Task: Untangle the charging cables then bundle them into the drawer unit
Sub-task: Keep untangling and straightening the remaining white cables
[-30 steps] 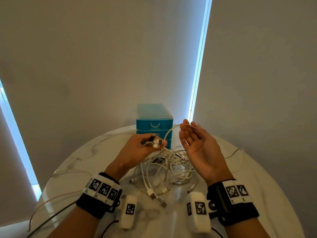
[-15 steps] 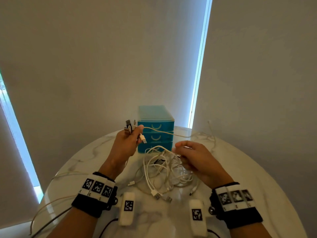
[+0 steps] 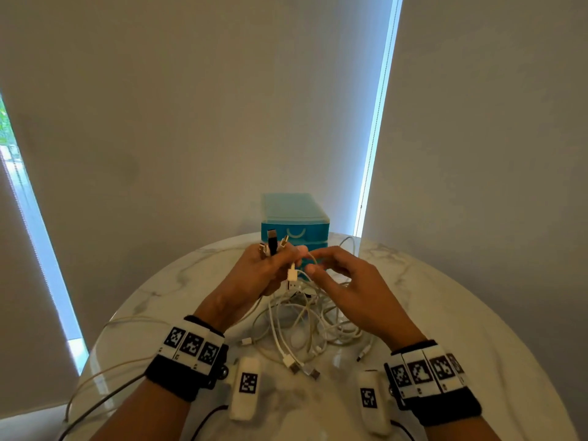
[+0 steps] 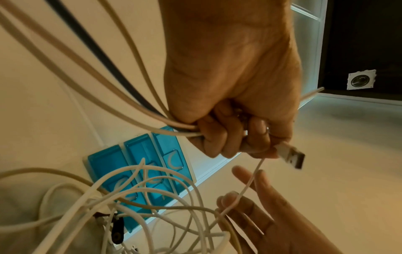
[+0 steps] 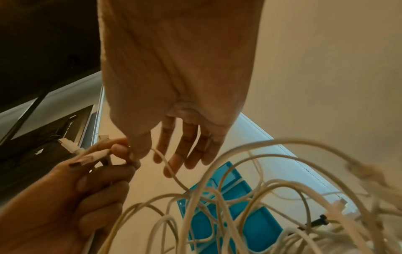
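My left hand (image 3: 273,268) is raised in front of the blue drawer unit (image 3: 294,224) and grips several cable ends in a fist. Their plug tips (image 3: 272,242) stick up above the knuckles, and a white USB plug (image 4: 290,157) juts from the fist. My right hand (image 3: 321,265) is right beside it with straight, relaxed fingers (image 5: 185,151); one white cable (image 4: 241,194) runs across them. The rest of the white cable tangle (image 3: 305,316) lies on the table under both hands. All drawers of the drawer unit (image 4: 139,154) look closed.
The round marble table (image 3: 445,313) ends close to the wall behind the unit. Loose USB plugs (image 3: 302,369) lie near me. A beige cable (image 3: 105,370) trails off the table's left edge. White tagged sensor boxes (image 3: 245,386) hang at my wrists.
My right hand turned palm down and dropped from its raised, palm-up pose. My left hand swung out to the left with the plugs, then came back beside the right hand.
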Motion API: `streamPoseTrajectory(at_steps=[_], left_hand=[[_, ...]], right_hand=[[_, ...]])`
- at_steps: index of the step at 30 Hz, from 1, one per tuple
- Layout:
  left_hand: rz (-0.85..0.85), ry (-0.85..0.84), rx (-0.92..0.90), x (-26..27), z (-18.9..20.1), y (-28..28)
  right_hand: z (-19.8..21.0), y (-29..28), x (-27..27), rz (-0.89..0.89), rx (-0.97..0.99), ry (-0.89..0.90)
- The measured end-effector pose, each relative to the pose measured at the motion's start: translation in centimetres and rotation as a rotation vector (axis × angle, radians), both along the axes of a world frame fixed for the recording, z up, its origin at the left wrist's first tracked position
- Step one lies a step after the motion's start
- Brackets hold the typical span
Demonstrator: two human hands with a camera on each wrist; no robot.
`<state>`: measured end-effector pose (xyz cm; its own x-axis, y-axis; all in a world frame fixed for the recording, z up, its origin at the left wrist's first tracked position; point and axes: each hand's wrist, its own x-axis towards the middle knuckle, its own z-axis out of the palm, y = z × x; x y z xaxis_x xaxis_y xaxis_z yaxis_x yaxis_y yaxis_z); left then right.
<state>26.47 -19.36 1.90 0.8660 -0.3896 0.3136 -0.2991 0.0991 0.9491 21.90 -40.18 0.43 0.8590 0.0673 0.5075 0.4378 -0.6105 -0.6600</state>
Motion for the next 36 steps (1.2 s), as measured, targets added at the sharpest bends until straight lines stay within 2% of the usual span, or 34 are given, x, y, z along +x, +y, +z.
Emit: streamPoseTrajectory(at_steps=[3,6,10,12,16,20,25,31,34,36], left_hand=[[0.024,0.064,-0.089,0.4,0.1,0.0],[-0.007,0.149,-0.190,0.7,0.1,0.2],[-0.192,0.366,-0.480,1.4,0.2,1.3],[-0.248,0.413,-0.561,1.6,0.0,1.7],[-0.249,0.441,-0.626,1.3,-0.5,1.4],[-0.236,0.414,-0.597,1.2,-0.3,0.9],[-0.025,0.276,-0.418,0.4,0.4,-0.6],[0.049,0.163,-0.203,0.1,-0.3,-1.3],[0.130,0.114,-0.177,0.0,-0.1,-1.1],[0.156,0.089,-0.252,0.6,0.1,-0.6]], right_hand=[[0.2,0.4,0.0,0.023,0.062,-0.042],[0.0,0.5,0.5,-0.032,0.210,-0.051],[0.1,1.9,0.4,-0.048,0.399,0.001],[0.3,2.9,0.1,-0.055,0.347,-0.011],[0.4,4.3,-0.6,0.066,0.228,-0.016],[0.1,4.6,-0.7,0.169,0.128,0.020],[-0.6,4.2,-0.3,0.096,-0.048,0.066],[-0.6,4.3,-0.4,0.063,-0.100,0.071],[-0.5,4.4,-0.5,0.055,-0.083,0.095],[-0.4,4.1,-0.6,0.041,-0.096,0.112]])
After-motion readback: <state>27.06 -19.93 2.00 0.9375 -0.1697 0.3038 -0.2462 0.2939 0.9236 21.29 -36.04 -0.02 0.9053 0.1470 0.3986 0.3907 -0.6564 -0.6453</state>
